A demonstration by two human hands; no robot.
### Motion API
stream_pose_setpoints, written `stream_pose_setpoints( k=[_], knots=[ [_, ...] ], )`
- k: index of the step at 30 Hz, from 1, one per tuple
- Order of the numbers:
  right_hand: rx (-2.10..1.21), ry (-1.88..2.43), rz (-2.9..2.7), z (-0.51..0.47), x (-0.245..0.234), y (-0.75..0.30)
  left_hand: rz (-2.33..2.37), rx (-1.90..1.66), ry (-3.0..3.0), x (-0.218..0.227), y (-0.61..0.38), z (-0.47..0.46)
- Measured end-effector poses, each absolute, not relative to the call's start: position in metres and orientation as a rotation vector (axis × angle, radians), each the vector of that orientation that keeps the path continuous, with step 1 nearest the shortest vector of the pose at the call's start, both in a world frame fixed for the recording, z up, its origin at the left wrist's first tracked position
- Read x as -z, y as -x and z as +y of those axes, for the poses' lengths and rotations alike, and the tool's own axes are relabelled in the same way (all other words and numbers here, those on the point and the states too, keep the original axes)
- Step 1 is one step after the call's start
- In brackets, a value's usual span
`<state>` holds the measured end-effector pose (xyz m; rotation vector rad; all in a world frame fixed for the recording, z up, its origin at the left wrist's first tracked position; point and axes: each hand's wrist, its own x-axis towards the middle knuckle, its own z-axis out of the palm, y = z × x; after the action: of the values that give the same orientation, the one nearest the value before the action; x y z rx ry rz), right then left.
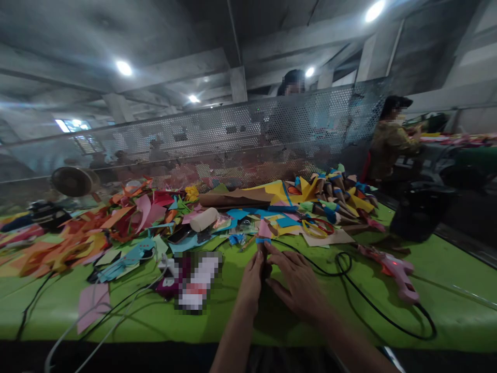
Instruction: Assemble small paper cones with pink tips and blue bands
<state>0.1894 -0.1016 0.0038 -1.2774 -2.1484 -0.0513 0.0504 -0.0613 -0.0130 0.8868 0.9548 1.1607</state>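
Note:
Low over the green table, in the middle of the head view, a small brown paper piece [265, 247] with a blue band and a pink pointed top stands upright between my hands. My left hand [252, 277] is closed around its lower part from the left. From the right, my right hand [293, 277] presses its fingertips against the same piece, thumb lower down. The bottom of the piece is hidden by my fingers. Just beyond lie scissors with yellow and red handles [316, 228] and a crumpled blue scrap [236, 239].
A pink glue gun [402, 274] lies right, its black cord looping across the green tabletop [446, 311]. Orange and red paper pieces [77, 243] heap up left; finished-looking brown cones [334, 191] pile at back right. A power strip [200, 282] and cables lie left. Two people are beyond.

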Motion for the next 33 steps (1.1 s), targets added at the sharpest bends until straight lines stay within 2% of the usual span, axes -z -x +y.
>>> stream_pose_setpoints(
  k=[33],
  knots=[
    [0.063, 1.26, -2.111, -0.1022, -0.0021, -0.1897, 0.756, -1.184, -0.734, 0.0224, -0.0517, -0.0581]
  ],
)
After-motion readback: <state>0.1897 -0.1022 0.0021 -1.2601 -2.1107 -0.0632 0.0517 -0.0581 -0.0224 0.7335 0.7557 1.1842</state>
